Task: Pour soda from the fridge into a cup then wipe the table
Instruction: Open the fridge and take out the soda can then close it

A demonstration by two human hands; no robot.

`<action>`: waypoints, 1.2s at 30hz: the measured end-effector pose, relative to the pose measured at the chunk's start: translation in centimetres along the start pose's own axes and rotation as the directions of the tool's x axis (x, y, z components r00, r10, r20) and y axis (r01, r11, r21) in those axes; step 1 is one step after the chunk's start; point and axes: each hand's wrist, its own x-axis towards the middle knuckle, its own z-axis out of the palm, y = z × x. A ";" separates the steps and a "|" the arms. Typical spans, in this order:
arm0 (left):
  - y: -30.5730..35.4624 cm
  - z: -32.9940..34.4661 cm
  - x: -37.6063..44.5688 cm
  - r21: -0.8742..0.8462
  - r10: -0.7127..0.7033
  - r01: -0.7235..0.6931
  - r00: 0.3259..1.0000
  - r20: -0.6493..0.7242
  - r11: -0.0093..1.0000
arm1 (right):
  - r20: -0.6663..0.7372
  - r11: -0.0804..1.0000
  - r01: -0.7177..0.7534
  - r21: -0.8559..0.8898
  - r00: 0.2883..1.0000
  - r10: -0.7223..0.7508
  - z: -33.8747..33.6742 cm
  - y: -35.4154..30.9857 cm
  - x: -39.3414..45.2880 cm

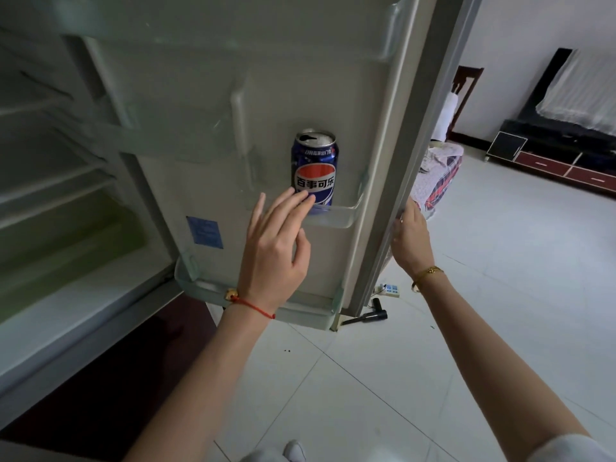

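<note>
A blue soda can (314, 161) with an opened top stands upright in the clear door shelf (343, 218) of the open fridge door (393, 155). My left hand (276, 248) is open, fingers spread, its fingertips just in front of the can's lower part; whether they touch it is unclear. My right hand (410, 238) grips the outer edge of the fridge door. No cup or table is in view.
The fridge interior (50, 195) with bare shelves lies to the left. On the white tiled floor behind the door are a power strip (388, 290) and a black tool (366, 317). A TV cabinet (560, 158) stands at far right, with a cloth-covered seat (440, 171) nearer.
</note>
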 end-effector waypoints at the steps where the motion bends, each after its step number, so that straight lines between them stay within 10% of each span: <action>1: -0.2 0.4 0.4 -0.005 -0.001 0.001 1.000 -0.004 1.000 | 0.005 1.000 0.004 -0.002 1.000 -0.004 0.1 0.3 0.8; 36: -0.5 7.9 14.3 -0.103 -0.672 0.672 0.739 0.045 0.733 | 0.151 0.947 0.119 0.298 0.974 -0.170 3.2 4.7 12.1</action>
